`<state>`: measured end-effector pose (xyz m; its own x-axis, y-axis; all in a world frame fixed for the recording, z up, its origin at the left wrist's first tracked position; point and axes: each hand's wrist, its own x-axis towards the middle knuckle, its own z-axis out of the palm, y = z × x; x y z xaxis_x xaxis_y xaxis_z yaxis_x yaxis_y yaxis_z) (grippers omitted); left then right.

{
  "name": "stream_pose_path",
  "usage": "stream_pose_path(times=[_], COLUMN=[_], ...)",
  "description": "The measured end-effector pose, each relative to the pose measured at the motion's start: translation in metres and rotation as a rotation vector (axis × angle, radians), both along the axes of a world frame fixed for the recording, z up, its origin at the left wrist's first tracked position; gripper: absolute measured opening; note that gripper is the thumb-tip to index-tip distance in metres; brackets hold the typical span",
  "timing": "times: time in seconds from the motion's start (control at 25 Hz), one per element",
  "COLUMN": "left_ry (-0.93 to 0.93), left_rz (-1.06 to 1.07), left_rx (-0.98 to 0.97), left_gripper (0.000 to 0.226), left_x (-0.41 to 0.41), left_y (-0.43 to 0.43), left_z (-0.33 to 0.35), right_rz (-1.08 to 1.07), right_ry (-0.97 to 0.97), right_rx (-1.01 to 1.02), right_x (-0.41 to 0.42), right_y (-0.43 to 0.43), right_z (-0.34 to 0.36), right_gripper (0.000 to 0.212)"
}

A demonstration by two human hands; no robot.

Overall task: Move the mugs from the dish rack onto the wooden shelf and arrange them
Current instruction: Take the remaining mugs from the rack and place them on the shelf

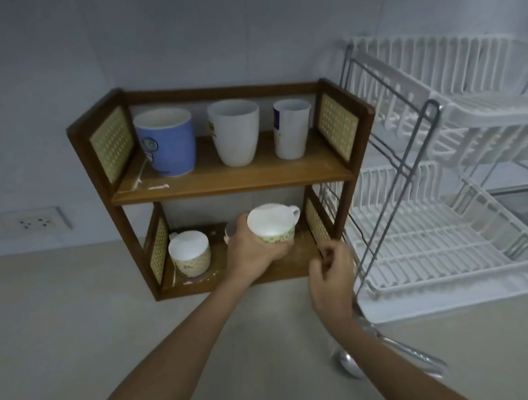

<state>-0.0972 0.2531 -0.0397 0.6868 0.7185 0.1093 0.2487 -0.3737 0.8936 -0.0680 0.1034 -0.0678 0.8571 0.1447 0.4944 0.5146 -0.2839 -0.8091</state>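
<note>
The fingers point(256, 259) of the left hand point(248, 250) are wrapped around the lower body of a patterned cup point(273, 228), which is held at the lower shelf board point(295, 261) of the wooden shelf point(231, 180), right of centre. Its handle is turned toward the right side panel. Whether the cup's base is touching the board cannot be told, as the base is covered by the hand. A further small object is partly hidden behind the left hand and cannot be identified.

The right hand point(332, 274) is held in the air just in front of the shelf's lower right corner, with the fingers loosely curled and nothing gripped.

A second patterned cup point(190, 251) is seen upright at the left end of the lower board. On the upper board, three mugs are lined up in a row and stand apart: a blue mug point(167, 143) at the left, a white mug point(235, 132) in the middle and a narrower white mug point(291, 128) with a dark label at the right.

The white dish rack point(446, 213) is placed just beside the shelf on the right; no mugs are seen on its two tiers. A metal spoon point(350, 365) is lying on the counter point(57, 319), partly under the right forearm.
</note>
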Motion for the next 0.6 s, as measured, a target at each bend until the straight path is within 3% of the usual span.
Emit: stream_pose_path(times=[0.12, 0.2, 0.28, 0.6], left_ry=[0.017, 0.042, 0.062, 0.074], left_rz=[0.02, 0.029, 0.047, 0.096], left_rx=[0.046, 0.029, 0.0, -0.042], left_gripper=[0.093, 0.092, 0.09, 0.089], left_x=[0.017, 0.033, 0.046, 0.076], left_y=[-0.012, -0.024, -0.034, -0.031], left_z=[-0.001, -0.008, -0.02, -0.072], right_rz=[0.05, 0.224, 0.339, 0.189], right_ry=[0.296, 0.271, 0.231, 0.17], right_rx=[-0.529, -0.885, -1.087, -1.092], right_x=[-0.005, 0.003, 0.005, -0.003], right_y=[-0.012, -0.009, -0.003, 0.006], right_z=[-0.06, -0.076, -0.085, -0.115], right_gripper=[0.037, 0.06, 0.077, 0.095])
